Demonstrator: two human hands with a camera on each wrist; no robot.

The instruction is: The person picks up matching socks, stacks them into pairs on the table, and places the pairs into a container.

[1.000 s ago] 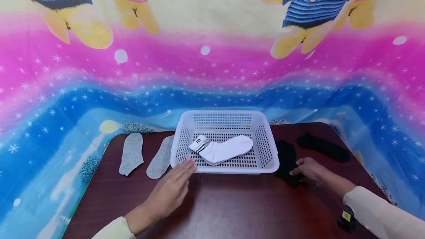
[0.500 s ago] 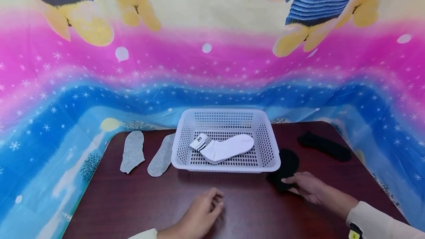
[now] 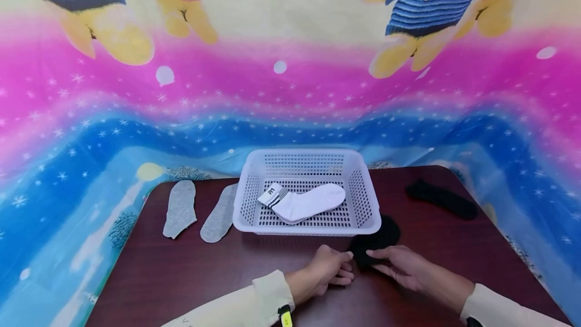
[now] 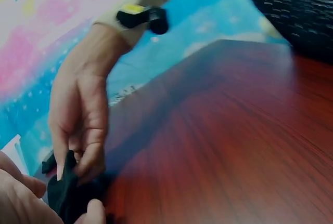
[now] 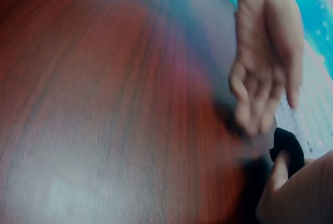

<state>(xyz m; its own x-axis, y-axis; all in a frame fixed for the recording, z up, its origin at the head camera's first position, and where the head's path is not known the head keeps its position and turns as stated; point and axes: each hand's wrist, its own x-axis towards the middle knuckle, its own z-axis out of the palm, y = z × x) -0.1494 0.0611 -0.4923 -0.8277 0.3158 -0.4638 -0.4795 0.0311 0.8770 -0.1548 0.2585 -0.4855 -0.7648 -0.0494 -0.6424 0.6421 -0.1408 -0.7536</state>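
In the head view, my right hand (image 3: 406, 268) pinches the near end of a black sock (image 3: 380, 236) between thumb and fingers, just in front of the basket's right corner. My left hand (image 3: 330, 270) is beside that end, fingers loosely bent; in the right wrist view the left hand (image 5: 263, 63) shows its palm, apart from the sock (image 5: 287, 148). The left wrist view has the right hand (image 4: 83, 115) gripping the sock (image 4: 65, 187) from above. A white plastic basket (image 3: 307, 229) stands at the middle, with a white striped sock (image 3: 308, 203) lying in it.
Two grey socks lie left of the basket: one grey sock (image 3: 180, 210) apart from it, another grey sock (image 3: 219, 216) partly hidden by its side. A second black sock (image 3: 442, 199) lies at the far right. Behind the dark red table (image 3: 181, 276) hangs a patterned cloth (image 3: 290, 90).
My left hand has left the basket's front left corner and moved right to the black sock. My right hand has drawn that sock nearer and to the left.
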